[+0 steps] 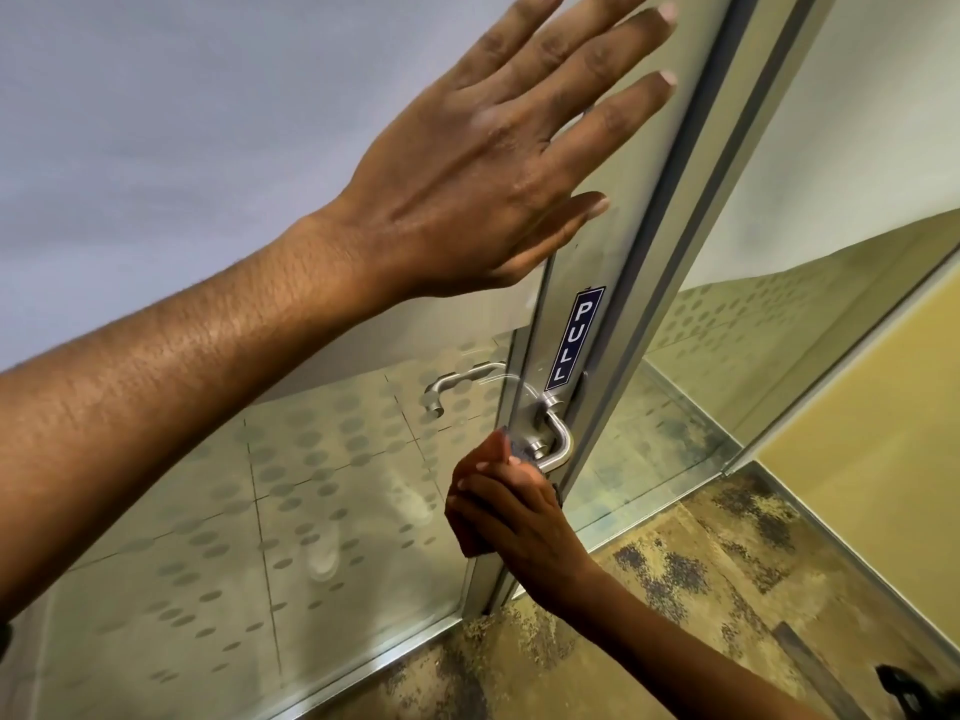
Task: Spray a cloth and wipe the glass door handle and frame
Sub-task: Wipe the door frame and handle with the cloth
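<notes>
My left hand [498,163] lies flat with fingers spread against the frosted glass door [182,148], close to its metal frame [649,226]. Lower down, my right hand [514,517] is closed around a dark cloth [511,444], only small bits of which show above and below the fingers. The cloth is pressed on the end of the steel lever handle [556,439]. A blue PULL sticker [574,337] sits on the frame just above the handle. A second handle [457,381] shows through the glass on the far side.
The door's lower glass carries a dotted pattern [291,485]. A glass side panel [779,330] and a yellow wall [883,433] stand to the right. Mottled brown carpet [701,589] covers the floor. A dark object [904,688] peeks in at the bottom right corner.
</notes>
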